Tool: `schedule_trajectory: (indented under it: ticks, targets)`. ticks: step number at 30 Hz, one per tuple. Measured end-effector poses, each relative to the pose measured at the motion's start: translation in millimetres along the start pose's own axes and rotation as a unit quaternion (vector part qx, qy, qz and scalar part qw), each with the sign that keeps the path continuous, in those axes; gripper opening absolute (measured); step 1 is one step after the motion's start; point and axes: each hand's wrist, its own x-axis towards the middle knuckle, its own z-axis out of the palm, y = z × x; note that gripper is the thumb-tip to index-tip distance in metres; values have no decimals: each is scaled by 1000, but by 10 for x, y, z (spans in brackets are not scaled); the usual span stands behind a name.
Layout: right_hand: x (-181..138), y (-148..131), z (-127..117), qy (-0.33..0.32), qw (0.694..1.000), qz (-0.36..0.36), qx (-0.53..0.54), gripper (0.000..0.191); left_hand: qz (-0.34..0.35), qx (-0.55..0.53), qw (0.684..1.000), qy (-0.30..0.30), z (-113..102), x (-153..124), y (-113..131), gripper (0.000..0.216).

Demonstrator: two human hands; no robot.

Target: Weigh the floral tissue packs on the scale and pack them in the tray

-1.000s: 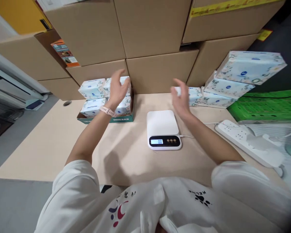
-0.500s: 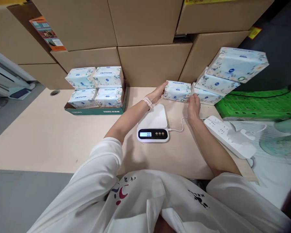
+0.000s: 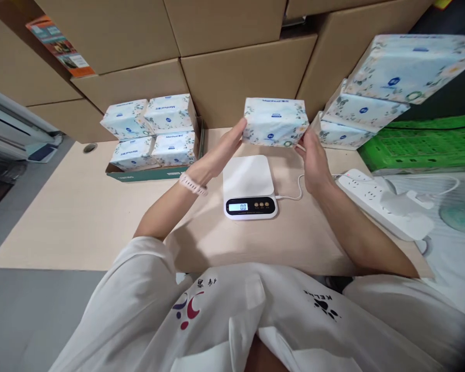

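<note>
A pale blue floral tissue pack (image 3: 275,121) hangs in the air above the far end of a white digital scale (image 3: 250,187). My left hand (image 3: 220,150), with a pink watch at the wrist, presses on the pack's left end. My right hand (image 3: 313,157) presses on its right end, so the pack is held between the two palms. The scale's platform is bare and its display reads 0.0.
A shallow green-edged carton (image 3: 151,171) with several tissue packs sits at the back left. More packs (image 3: 366,103) are stacked at the back right. A white power strip (image 3: 380,199), a green crate (image 3: 422,147) and a wall of cardboard boxes (image 3: 232,77) surround the beige table (image 3: 73,217).
Both hands went from empty in the air to the tissue pack at the back right, clasped it by its ends and lifted it up over the scale.
</note>
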Motion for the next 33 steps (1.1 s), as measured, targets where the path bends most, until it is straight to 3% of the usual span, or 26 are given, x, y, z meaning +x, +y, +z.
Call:
schedule_trajectory:
  ticks: [4, 8, 11, 17, 19, 24, 33]
  targets:
    - [-588, -508, 50, -98, 993, 35, 62, 68, 20, 28, 998, 49, 3, -897, 69, 43]
    - [-935, -583, 129, -134, 989, 38, 48, 65, 3, 9, 998, 67, 1, -1280, -207, 49]
    - [-1048, -373, 132, -117, 992, 43, 10, 71, -22, -1, 997, 78, -51, -1350, -450, 56]
    - [-1108, -32, 9, 76, 997, -8, -7, 66, -66, -42, 961, 264, -193, -1423, -748, 64]
    - [-1072, -23, -28, 114, 993, -5, 4, 66, -78, -69, 951, 290, -232, -1426, -786, 60]
    - [-997, -51, -47, 133, 990, 12, 41, 62, -85, -93, 947, 295, -281, -1413, -793, 55]
    - [-1017, -3, -17, 131, 984, 17, 117, 58, -83, -123, 958, 246, -263, -1433, -786, 70]
